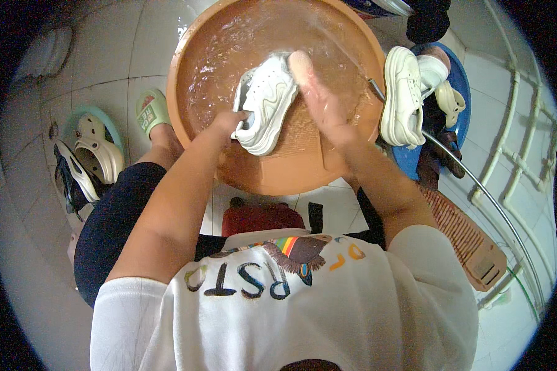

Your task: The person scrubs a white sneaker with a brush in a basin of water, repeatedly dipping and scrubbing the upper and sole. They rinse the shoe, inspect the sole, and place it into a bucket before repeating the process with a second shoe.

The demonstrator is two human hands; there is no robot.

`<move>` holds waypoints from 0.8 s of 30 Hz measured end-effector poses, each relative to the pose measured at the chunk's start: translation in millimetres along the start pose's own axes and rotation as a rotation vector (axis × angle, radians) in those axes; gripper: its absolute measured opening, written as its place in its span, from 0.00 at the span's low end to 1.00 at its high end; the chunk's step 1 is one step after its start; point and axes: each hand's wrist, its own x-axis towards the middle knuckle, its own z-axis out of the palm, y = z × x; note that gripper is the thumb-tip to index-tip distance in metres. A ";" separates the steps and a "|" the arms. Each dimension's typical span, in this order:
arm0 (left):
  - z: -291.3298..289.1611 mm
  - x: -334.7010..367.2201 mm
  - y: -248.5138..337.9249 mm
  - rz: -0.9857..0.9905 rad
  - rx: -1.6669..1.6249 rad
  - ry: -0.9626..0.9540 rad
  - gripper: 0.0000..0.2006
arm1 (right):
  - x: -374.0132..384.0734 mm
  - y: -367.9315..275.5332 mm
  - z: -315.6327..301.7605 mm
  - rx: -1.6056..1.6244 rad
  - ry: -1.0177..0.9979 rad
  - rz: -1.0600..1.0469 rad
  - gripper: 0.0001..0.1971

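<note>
White shoe (269,102) in hand at the orange tub (346,176), footwear on both sides

A person holds the white shoe over the middle of the water-filled tub, heel toward the near edge. The left hand (228,125) has its fingers closed on the heel end, thumb at the opening. The right hand (322,102) is beside the toe, its fingers blurred; how far they are open, and whether they grip anything, cannot be told.

Crowding the tub's right edge are a metal hose (486,188), its end reaching over the rim, and a second white shoe (401,99) across the left edge of a blue basin (461,80). More footwear fills that basin, among it a cream clog (450,104). A brown washboard (461,238) lies beyond the right forearm.

On the floor (105,37), a green slipper (152,112) on a foot stands just beside the tub's left edge; farther left are beige clogs (98,154) and a black-and-white shoe (74,176). Something dark red (263,219), partly hidden, sits below the near edge.
</note>
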 end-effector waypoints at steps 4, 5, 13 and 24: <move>-18.2 32.5 -21.2 0.162 0.361 0.034 0.16 | -42.3 -40.4 -17.3 -0.343 -0.370 -0.195 0.20; -18.1 32.2 -18.4 0.214 0.435 0.028 0.16 | -44.0 -50.9 -25.3 -0.286 -0.458 -0.168 0.20; 5.9 24.3 -3.4 0.422 1.025 0.154 0.16 | -10.9 -18.4 12.2 -0.300 -0.202 -0.058 0.22; 27.0 -27.2 33.9 0.415 0.796 0.212 0.14 | 20.2 26.3 10.9 0.033 0.057 0.213 0.19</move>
